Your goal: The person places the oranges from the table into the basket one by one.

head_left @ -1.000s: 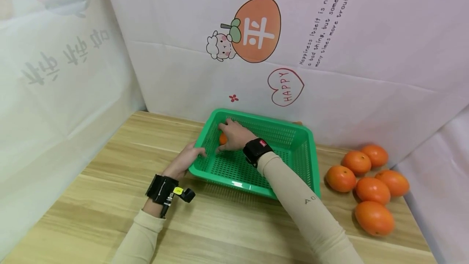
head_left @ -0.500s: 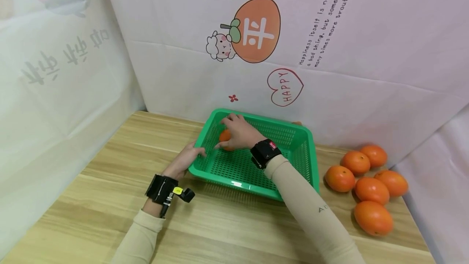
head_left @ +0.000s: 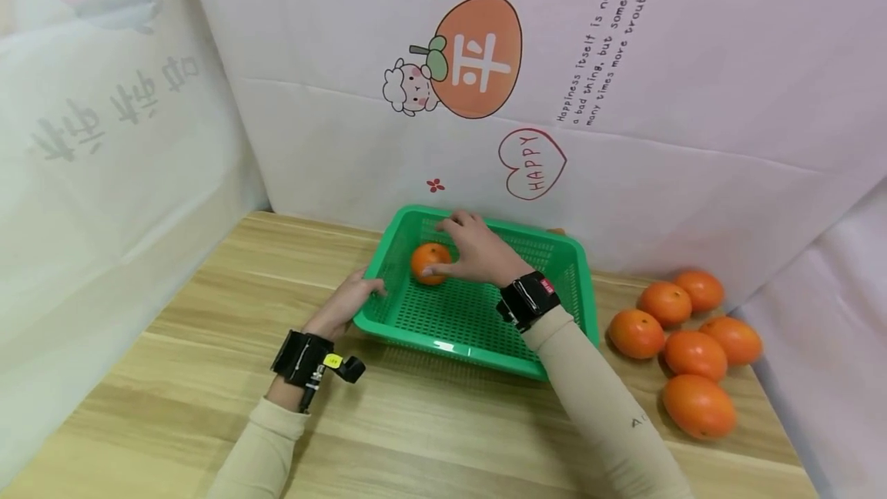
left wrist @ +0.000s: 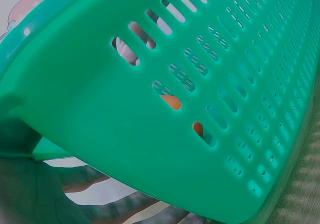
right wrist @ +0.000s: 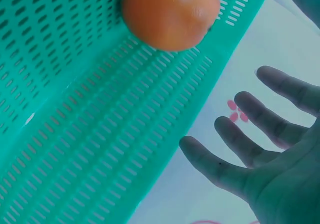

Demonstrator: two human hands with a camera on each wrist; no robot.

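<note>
A green plastic basket (head_left: 416,339) with slotted walls stands on the wooden table. At its left side my left hand (head_left: 349,300) grips the rim, thumb over the edge; in the left wrist view the basket wall (left wrist: 110,114) covers much of that hand. One round orange (head_left: 430,262) lies in the basket's far left corner. My right hand (head_left: 481,252) hovers over the basket just right of this fruit, holding nothing. The right wrist view shows its fingers (right wrist: 272,84) spread and apart from the orange (right wrist: 170,14).
Several more oranges (head_left: 696,356) lie grouped on the table (head_left: 416,437) to the right of the basket. A sliver of something orange (head_left: 557,231) shows behind its back rim. A printed white cloth (head_left: 346,145) hangs close behind, with cloth also at both sides.
My right hand has drawn back to the right and let go of the orange, which now shows more fully in the basket corner. My left hand stays on the rim.
</note>
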